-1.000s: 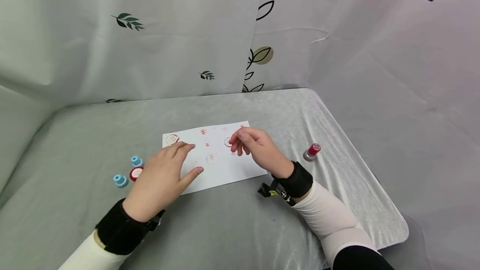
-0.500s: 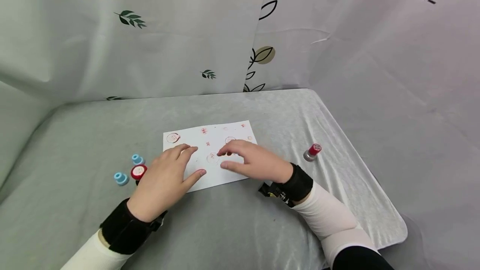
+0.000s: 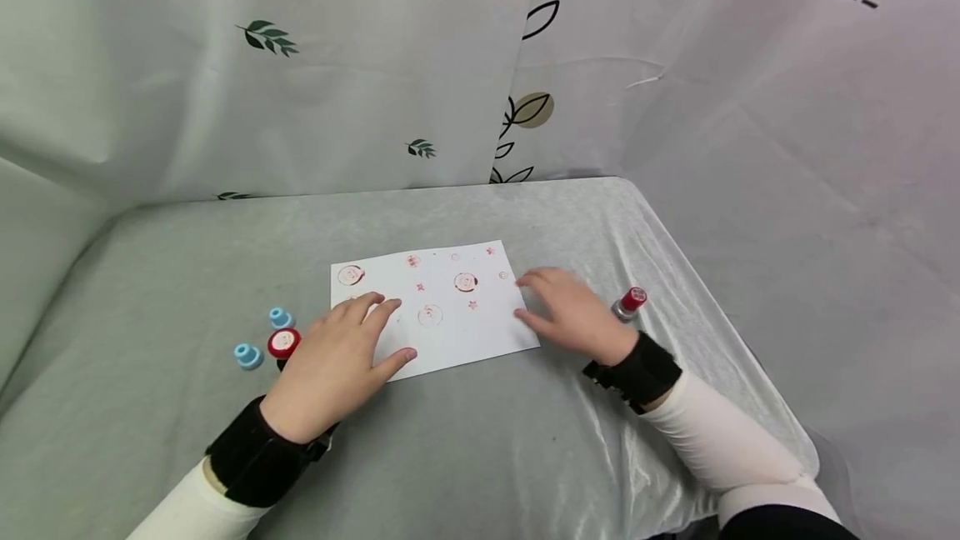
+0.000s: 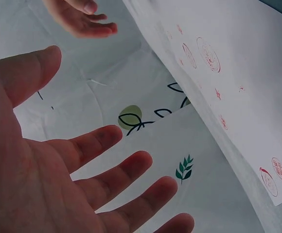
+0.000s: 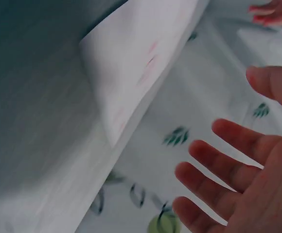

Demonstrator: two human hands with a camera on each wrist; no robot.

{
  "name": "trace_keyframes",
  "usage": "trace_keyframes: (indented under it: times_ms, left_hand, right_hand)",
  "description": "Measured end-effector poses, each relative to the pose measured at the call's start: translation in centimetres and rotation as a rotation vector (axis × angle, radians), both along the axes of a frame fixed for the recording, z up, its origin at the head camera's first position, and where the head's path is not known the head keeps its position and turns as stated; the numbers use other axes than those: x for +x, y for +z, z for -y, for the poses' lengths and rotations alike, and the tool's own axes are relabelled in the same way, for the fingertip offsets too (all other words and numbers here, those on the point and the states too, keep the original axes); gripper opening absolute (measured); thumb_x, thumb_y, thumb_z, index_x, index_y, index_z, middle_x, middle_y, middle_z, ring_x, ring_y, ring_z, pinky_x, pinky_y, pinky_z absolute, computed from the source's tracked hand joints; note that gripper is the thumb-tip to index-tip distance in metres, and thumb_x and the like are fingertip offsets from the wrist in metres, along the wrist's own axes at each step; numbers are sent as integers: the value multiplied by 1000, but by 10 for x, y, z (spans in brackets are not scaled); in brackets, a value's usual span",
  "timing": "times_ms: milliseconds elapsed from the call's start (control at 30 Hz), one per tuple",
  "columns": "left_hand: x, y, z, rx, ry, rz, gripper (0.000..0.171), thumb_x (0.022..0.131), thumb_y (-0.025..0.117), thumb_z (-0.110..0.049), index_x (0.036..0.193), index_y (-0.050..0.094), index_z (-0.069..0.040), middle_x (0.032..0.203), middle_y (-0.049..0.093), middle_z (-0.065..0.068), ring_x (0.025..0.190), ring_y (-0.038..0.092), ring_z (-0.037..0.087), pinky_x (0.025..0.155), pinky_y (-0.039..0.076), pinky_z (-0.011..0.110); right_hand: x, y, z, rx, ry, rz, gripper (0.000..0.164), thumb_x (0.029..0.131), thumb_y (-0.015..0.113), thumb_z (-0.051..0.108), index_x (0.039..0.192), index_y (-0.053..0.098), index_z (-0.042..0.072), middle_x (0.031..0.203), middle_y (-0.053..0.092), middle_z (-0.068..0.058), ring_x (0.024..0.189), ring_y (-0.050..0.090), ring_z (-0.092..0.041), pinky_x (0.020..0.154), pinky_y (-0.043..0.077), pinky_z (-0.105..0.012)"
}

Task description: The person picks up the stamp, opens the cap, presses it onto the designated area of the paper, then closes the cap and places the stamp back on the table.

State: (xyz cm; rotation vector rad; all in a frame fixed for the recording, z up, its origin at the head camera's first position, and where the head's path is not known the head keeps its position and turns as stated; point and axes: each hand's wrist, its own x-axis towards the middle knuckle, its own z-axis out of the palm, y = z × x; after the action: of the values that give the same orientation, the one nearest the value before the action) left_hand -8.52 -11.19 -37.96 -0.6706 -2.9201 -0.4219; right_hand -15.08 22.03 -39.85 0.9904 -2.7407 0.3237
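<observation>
A white sheet of paper [image 3: 450, 336] lies on the grey cloth, marked with several red stamp prints such as rings and stars. Over its left part hovers my left hand [image 3: 333, 361], fingers spread and nothing held; in the left wrist view its palm [image 4: 48, 179] is bare. Beyond the sheet's right edge is my right hand [image 3: 573, 315], fingers loosely extended; its palm [image 5: 262, 194] is bare too in the right wrist view. Just right of that hand stands a small red-topped stamp [image 3: 632, 302] with a clear base, partly covered by the hand.
Left of my left hand are two light blue caps [image 3: 248, 356] and a round red-rimmed stamp [image 3: 283, 343], partly hidden by the hand. The table [image 3: 480, 457] has a grey cloth. Behind it hangs a pale curtain [image 3: 360, 65] with leaf prints.
My right hand has moved from above the paper to the right, past its edge toward the red-topped stamp. The left hand has stayed nearly still.
</observation>
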Motion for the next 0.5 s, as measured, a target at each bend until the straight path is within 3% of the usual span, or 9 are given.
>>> trace_keyframes:
  times_ms: [167,267,367,500]
  left_hand:
    - [0,0,-1,-11,-1,-4,68,87,63,-53,136,52,-6,130,52,18,119,44,35,91,42,57]
    - [0,0,-2,-18,3,-7,68,87,64,-52,135,53,-6,130,53,18,119,44,34,91,43,57]
    - [0,0,-2,-21,5,-7,67,87,65,-52,135,53,-6,130,53,18,118,45,34,90,44,56]
    - [0,-1,-2,-21,5,4,67,87,65,-52,135,54,-6,130,53,18,118,45,35,89,44,57]
  right_hand:
    - [-3,0,-58,-45,-220,-79,42,87,67,29,116,61,0,113,62,-18,108,52,-33,89,41,-53]
    - [0,1,-86,-49,-361,-79,45,85,69,31,114,62,-3,111,61,-21,104,52,-38,85,41,-56]
    - [4,0,-107,-23,-473,-30,49,86,68,36,112,63,-5,107,60,-24,100,51,-41,82,42,-56]
    - [7,-5,-123,32,-539,100,42,87,66,40,100,66,0,95,60,-20,85,55,-36,71,45,-50]
